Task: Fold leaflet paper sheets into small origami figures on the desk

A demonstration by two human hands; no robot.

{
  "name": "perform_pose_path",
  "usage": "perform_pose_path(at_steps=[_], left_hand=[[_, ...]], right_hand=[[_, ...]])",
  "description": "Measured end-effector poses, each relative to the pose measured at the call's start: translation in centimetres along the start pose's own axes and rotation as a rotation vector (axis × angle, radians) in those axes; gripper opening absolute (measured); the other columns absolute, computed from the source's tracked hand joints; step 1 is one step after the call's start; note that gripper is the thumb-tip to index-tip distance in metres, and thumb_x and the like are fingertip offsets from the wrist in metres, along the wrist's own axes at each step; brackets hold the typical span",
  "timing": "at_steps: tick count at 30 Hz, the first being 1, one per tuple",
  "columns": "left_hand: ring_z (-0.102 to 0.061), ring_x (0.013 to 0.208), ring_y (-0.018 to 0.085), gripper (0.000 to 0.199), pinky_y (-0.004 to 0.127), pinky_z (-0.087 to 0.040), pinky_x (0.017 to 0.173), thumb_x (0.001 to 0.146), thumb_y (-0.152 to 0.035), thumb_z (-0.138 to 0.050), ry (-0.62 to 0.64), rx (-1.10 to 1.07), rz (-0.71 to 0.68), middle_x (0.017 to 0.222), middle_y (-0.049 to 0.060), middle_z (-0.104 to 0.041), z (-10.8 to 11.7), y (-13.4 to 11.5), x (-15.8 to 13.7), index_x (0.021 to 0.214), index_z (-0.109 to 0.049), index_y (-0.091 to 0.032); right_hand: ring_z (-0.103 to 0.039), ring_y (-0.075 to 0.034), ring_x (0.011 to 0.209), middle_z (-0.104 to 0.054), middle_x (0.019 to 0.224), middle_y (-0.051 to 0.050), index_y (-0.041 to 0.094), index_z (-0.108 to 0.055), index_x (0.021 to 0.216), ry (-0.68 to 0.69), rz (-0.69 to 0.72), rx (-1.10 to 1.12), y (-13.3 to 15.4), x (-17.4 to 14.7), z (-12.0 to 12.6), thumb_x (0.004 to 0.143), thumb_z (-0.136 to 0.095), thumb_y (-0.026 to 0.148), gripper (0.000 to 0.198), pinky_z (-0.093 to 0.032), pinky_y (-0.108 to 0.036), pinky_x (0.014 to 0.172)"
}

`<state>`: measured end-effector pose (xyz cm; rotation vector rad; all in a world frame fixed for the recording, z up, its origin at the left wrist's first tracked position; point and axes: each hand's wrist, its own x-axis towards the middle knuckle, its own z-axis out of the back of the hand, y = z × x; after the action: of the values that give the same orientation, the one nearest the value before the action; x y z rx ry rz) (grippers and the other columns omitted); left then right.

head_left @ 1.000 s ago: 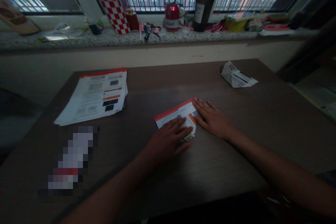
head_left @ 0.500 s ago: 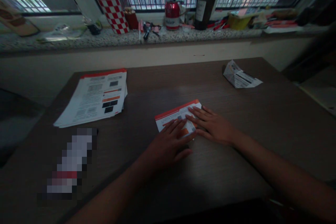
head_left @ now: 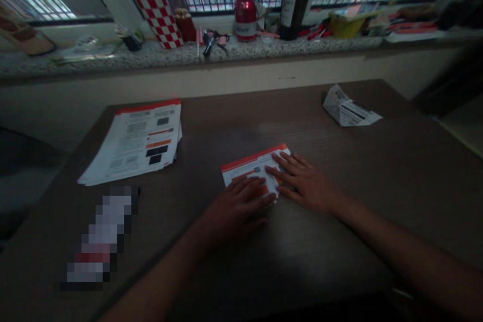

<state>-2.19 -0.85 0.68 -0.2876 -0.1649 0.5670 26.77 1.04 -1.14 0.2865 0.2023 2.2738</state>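
Observation:
A folded sheet of printed paper (head_left: 245,168) with an orange-red top edge lies on the brown table (head_left: 211,126), tilted slightly. Across its lower left part rests my left hand (head_left: 236,206), fingers stretched out and holding nothing. My right hand (head_left: 302,178) lies flat on the paper's right side with the fingers spread. Both palms face down, and together they cover much of the lower and right parts of the sheet. Between the two hands, print and an orange patch still show.
A stack of printed sheets (head_left: 141,143) lies at the table's left. In front of it is a pixelated object (head_left: 105,234). A folded paper shape (head_left: 349,108) stands at the back right. On the granite sill (head_left: 132,63) are a red can (head_left: 246,17) and a dark cup (head_left: 294,7).
My left hand has slid slightly left and down across the paper, uncovering a little more print between the hands. My right hand stays almost in place. The camera view has shifted a little.

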Motion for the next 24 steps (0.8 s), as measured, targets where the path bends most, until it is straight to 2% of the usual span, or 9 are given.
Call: perform_pose_path(at_steps=[10,13,16,20,24], left_hand=[[-0.044,0.149,0.034,0.046,0.059,-0.040,0.122,0.105,-0.029,-0.062,-0.026,0.043,-0.021,0.156,0.011,-0.053,0.1,-0.4,0.3,0.150,-0.055,-0.032],[-0.045,0.149,0.034,0.046,0.060,-0.041,0.121,0.104,-0.026,-0.063,-0.028,0.035,-0.009,0.155,0.011,-0.054,0.2,-0.6,0.3,0.149,-0.056,-0.034],[-0.045,0.149,0.036,0.048,0.062,-0.041,0.121,0.102,-0.023,-0.065,-0.012,0.052,0.004,0.156,0.013,-0.053,0.1,-0.8,0.3,0.149,-0.056,-0.032],[-0.045,0.150,0.039,0.053,0.064,-0.039,0.121,0.102,-0.021,-0.066,-0.008,0.098,-0.010,0.159,0.015,-0.050,-0.3,-0.8,0.1,0.152,-0.052,-0.033],[-0.043,0.151,0.040,0.049,0.066,-0.038,0.121,0.102,-0.022,-0.065,-0.025,0.110,-0.046,0.160,0.017,-0.049,-0.8,-0.3,0.0,0.149,-0.055,-0.032]], right_hand=[[-0.024,-0.031,0.162,-0.029,0.174,-0.008,0.032,-0.040,0.164,-0.033,-0.018,0.049,0.4,0.1,-0.1,0.107,-0.053,0.044,0.060,-0.025,-0.061,0.129],[-0.026,-0.031,0.161,-0.037,0.171,-0.007,0.032,-0.042,0.162,-0.064,0.008,0.110,0.2,0.1,0.3,0.105,-0.058,0.042,0.060,-0.027,-0.064,0.128],[-0.037,-0.031,0.157,-0.051,0.163,-0.009,0.029,-0.055,0.153,-0.098,0.071,0.169,0.0,0.1,0.6,0.104,-0.062,0.038,0.050,-0.035,-0.061,0.125],[-0.058,-0.029,0.141,-0.063,0.150,-0.012,0.024,-0.067,0.139,-0.100,0.133,0.236,-0.1,0.1,0.6,0.104,-0.063,0.034,0.036,-0.051,-0.052,0.115],[-0.065,-0.028,0.132,-0.067,0.144,-0.011,0.024,-0.071,0.133,-0.093,0.130,0.269,0.0,0.0,0.4,0.104,-0.063,0.032,0.031,-0.056,-0.049,0.110]])
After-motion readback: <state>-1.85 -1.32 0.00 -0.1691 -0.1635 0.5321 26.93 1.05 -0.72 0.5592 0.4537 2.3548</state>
